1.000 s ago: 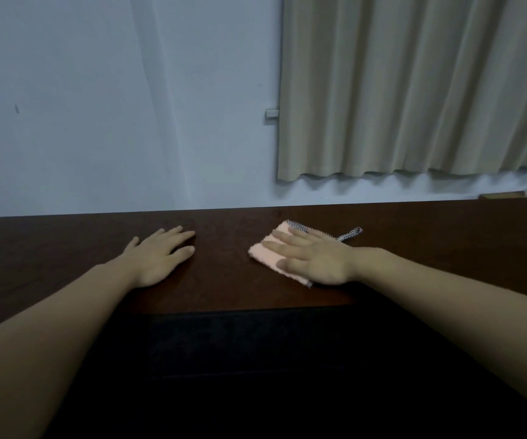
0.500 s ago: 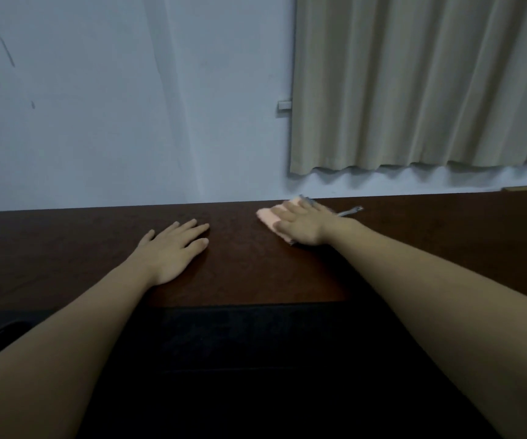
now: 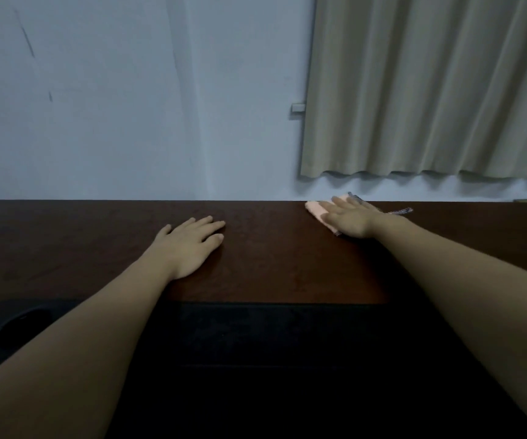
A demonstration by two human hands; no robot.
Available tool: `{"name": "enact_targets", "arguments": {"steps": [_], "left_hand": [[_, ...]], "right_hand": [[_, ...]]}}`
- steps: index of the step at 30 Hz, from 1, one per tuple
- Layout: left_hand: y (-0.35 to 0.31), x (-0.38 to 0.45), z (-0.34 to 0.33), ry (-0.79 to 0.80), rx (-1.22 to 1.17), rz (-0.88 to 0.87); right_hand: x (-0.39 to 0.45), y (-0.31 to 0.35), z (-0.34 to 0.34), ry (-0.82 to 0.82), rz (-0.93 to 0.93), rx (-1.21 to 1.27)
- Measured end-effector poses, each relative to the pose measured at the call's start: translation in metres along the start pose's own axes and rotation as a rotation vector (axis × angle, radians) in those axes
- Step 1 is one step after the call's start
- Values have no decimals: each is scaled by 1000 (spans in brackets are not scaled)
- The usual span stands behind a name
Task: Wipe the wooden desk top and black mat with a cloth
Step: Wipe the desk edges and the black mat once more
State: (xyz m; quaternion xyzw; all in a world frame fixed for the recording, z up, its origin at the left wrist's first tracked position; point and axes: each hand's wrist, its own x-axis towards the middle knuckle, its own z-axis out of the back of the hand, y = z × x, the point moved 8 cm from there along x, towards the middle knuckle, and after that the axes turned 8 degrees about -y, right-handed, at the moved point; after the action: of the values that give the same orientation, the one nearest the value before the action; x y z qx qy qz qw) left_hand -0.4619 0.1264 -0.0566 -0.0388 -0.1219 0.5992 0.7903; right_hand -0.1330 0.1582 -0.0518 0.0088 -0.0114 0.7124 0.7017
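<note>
Right hand (image 3: 349, 219), fingers flat, pressed the cloth (image 3: 316, 211) at the desk's (image 3: 271, 264) far edge; left hand (image 3: 189, 245) lay flat, empty (mat (image 3: 256, 343) behind both apparently unwiped).

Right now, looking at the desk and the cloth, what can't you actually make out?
- Pink cloth, head view: mostly hidden under the right hand.
- Black mat: too dark for dust or marks; both forearms cover its sides, and the bottom edge cuts it off.
- Dark shape at the mat's left end: too dim to identify.
- Wooden desk top: cut off left and right.
- Left hand: hides the wood beneath it.
</note>
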Motion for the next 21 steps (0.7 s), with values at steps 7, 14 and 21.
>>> {"name": "enact_targets", "arguments": {"steps": [7,14,21], "left_hand": [[1,0,2,-17,-16,3],[0,-2,2,-16,-7,-5],[0,1,2,-41,-24,-6]], "right_hand": [[-66,145,0,21,422,-13],[-78,55,3,49,361,64],[-12,51,-2,23,19,-17]]}}
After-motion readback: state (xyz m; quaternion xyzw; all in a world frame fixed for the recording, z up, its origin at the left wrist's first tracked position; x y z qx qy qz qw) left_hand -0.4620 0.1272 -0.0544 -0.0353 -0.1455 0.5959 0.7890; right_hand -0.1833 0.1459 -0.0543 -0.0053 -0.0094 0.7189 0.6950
